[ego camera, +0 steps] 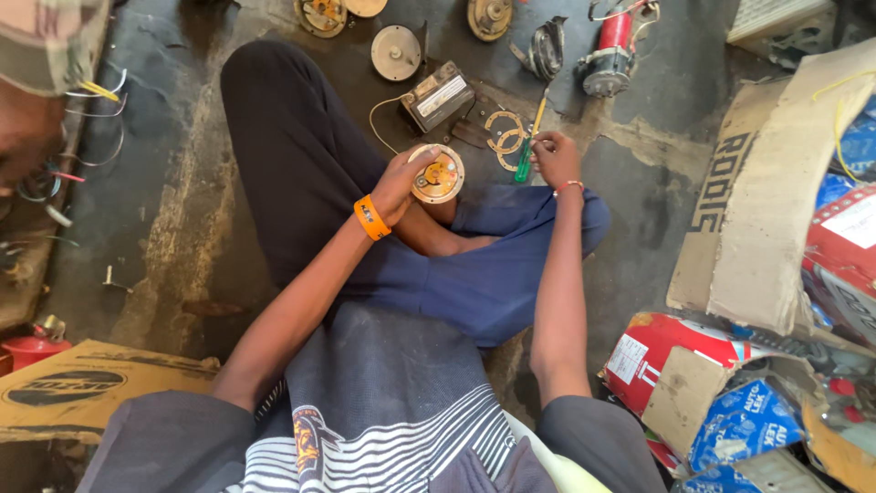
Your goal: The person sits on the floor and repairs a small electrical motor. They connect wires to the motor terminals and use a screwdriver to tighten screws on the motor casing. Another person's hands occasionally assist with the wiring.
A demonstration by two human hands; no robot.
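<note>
left hand wraps rim of round cream-and-orange metal horn disc, propped on crossed leg above dark concrete floor; grip clamped on its edge. right hand pinches green-handled screwdriver, fingers closed on shaft, just beside disc. thin metal gasket rings lie near, small black box with wire behind. disc looks rigid, fairly weighty, centre parts likely delicate; rim seems safest hold.

left hand: fingers curled, gripping | right hand: fingers pinched shut
</note>
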